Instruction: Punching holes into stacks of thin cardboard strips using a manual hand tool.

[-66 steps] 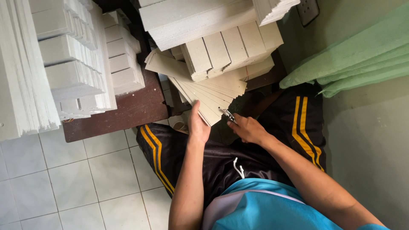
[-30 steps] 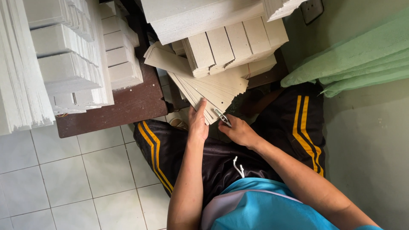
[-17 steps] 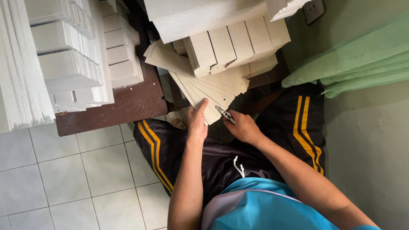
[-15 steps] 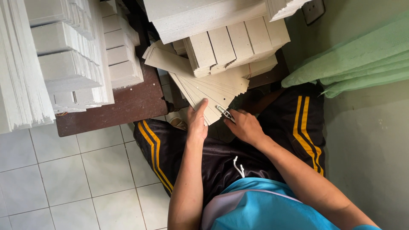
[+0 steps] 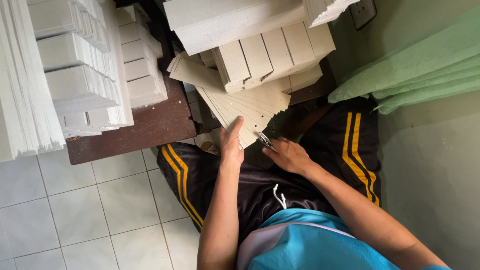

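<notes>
Fanned cardboard strips [image 5: 250, 107] lie across the lap, near ends under the left hand [image 5: 231, 142], which lies flat with fingers spread on them. Right hand [image 5: 289, 156] grips a small metal tool [image 5: 266, 142] at the strip ends. Bundled card stacks [image 5: 270, 55] are piled just behind on the dark table [image 5: 145, 130]; white stacks [image 5: 75, 70] left, green cloth [image 5: 420, 65] right.

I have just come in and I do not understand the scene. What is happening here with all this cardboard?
A seated person works over their lap. The left hand presses on a fanned stack of grey cardboard strips, which have small holes. The right hand holds a small metal tool at the near edge of the strips; what kind of tool is unclear. More stacks of cut board are piled above, and white stacks stand on a brown table.
</notes>
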